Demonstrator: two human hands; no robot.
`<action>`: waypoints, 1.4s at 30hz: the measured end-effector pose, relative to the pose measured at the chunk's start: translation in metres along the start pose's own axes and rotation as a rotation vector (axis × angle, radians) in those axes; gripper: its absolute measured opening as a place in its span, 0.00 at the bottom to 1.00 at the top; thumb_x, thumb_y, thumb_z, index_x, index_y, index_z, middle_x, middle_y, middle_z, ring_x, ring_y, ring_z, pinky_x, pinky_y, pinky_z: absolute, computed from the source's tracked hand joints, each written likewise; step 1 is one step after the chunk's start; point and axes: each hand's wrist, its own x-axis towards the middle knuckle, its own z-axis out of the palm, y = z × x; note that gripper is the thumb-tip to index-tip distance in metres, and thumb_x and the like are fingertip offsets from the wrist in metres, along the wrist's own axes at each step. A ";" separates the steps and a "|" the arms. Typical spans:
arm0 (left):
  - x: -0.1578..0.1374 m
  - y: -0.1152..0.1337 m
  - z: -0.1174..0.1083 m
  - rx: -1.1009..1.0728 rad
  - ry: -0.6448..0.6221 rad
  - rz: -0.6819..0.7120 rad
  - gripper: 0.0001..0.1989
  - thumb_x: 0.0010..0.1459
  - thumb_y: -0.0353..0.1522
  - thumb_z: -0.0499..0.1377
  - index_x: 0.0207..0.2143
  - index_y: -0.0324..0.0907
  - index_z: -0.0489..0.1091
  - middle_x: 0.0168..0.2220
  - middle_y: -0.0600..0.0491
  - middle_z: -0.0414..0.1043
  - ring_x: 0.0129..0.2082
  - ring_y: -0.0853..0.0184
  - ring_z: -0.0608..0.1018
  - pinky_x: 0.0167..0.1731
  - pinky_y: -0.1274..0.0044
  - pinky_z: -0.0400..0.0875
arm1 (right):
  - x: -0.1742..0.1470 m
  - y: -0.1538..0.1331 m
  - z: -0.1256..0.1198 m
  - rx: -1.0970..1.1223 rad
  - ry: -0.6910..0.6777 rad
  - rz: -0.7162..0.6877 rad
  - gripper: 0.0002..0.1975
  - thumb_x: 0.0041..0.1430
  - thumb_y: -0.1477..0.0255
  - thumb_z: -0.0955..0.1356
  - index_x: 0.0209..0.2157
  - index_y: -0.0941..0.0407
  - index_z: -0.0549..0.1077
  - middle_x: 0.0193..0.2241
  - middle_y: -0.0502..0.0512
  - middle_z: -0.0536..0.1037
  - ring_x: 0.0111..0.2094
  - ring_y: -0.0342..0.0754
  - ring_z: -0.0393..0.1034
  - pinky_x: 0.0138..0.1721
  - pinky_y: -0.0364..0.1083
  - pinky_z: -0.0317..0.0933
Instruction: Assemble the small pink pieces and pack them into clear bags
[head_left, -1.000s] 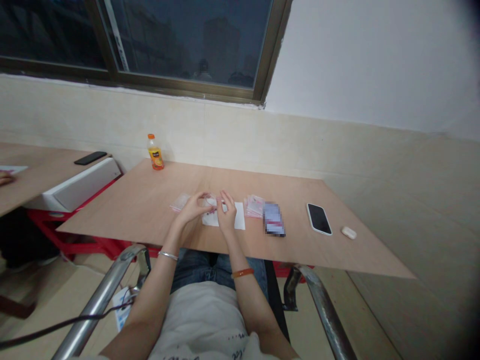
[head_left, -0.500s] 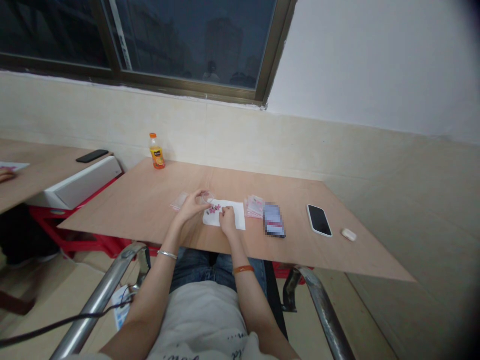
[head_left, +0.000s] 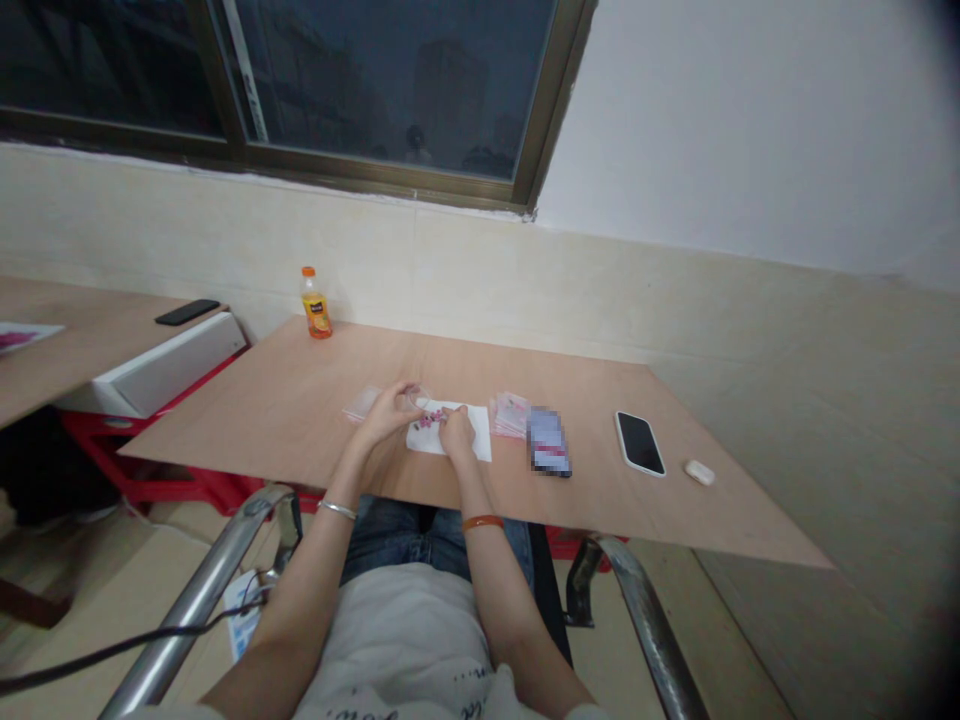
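My left hand [head_left: 386,413] is closed, its fingers curled round a thin, clear loop of cord [head_left: 420,396] held above the left part of a white sheet [head_left: 481,446]. Small pink and dark beads [head_left: 426,422] lie on the sheet just below those fingers. My right hand [head_left: 457,431] rests over the middle of the sheet, close to the beads, with thumb and fingers pinched together. Whatever sits in that pinch is too small to make out. A clear plastic bag [head_left: 361,404] lies left of my left hand.
Right of the sheet lie pink packets [head_left: 511,414], a blurred-out phone [head_left: 549,441], a white-edged phone [head_left: 640,443] and a small white case [head_left: 700,472]. An orange drink bottle [head_left: 316,308] stands at the back left. Metal armrests [head_left: 645,610] flank me below the wooden table [head_left: 660,510].
My right hand has shifted slightly, its fingertips now nearer my left hand. A co-worker's hand at the far left edge has gone out of view.
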 end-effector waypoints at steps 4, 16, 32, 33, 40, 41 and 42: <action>0.000 -0.005 0.006 0.011 0.021 0.036 0.27 0.42 0.31 0.64 0.48 0.38 0.66 0.49 0.45 0.68 0.49 0.60 0.71 0.51 0.67 0.63 | 0.001 -0.003 0.000 -0.018 -0.017 0.044 0.15 0.59 0.70 0.60 0.45 0.59 0.71 0.42 0.62 0.70 0.39 0.49 0.69 0.37 0.43 0.59; -0.001 -0.010 0.010 0.041 0.031 0.049 0.29 0.43 0.32 0.63 0.51 0.40 0.65 0.51 0.44 0.66 0.51 0.60 0.69 0.52 0.66 0.61 | -0.006 0.001 0.005 0.088 0.114 0.024 0.10 0.56 0.76 0.60 0.34 0.59 0.72 0.35 0.59 0.72 0.32 0.47 0.67 0.32 0.42 0.58; 0.001 -0.013 0.017 0.085 0.031 0.050 0.25 0.43 0.32 0.63 0.46 0.37 0.67 0.47 0.43 0.70 0.46 0.59 0.72 0.49 0.66 0.64 | -0.030 -0.041 -0.041 0.565 0.434 -0.241 0.08 0.56 0.69 0.63 0.32 0.56 0.71 0.37 0.55 0.70 0.41 0.46 0.64 0.42 0.43 0.59; 0.002 -0.013 0.017 0.073 0.034 0.055 0.25 0.44 0.33 0.63 0.46 0.36 0.67 0.47 0.43 0.70 0.46 0.59 0.72 0.49 0.66 0.64 | -0.030 -0.040 -0.038 0.555 0.421 -0.251 0.08 0.55 0.69 0.63 0.32 0.56 0.72 0.38 0.55 0.69 0.42 0.46 0.64 0.43 0.43 0.59; 0.001 -0.003 0.014 0.012 0.065 0.032 0.24 0.43 0.31 0.62 0.46 0.37 0.67 0.47 0.43 0.70 0.46 0.60 0.73 0.47 0.68 0.66 | -0.028 -0.034 -0.028 0.524 0.311 -0.262 0.09 0.55 0.70 0.64 0.35 0.55 0.75 0.43 0.57 0.69 0.46 0.47 0.64 0.45 0.44 0.60; 0.000 -0.001 0.014 0.001 0.067 0.028 0.24 0.43 0.31 0.62 0.46 0.37 0.67 0.47 0.43 0.70 0.46 0.60 0.73 0.47 0.68 0.66 | -0.029 -0.035 -0.029 0.529 0.308 -0.264 0.10 0.55 0.69 0.64 0.36 0.55 0.75 0.44 0.57 0.69 0.47 0.47 0.64 0.44 0.44 0.60; 0.000 0.000 0.014 -0.009 0.067 0.025 0.24 0.43 0.31 0.62 0.46 0.37 0.67 0.47 0.43 0.70 0.46 0.60 0.73 0.47 0.68 0.66 | -0.030 -0.035 -0.029 0.539 0.314 -0.267 0.10 0.56 0.69 0.63 0.36 0.56 0.74 0.44 0.58 0.69 0.46 0.47 0.64 0.44 0.44 0.61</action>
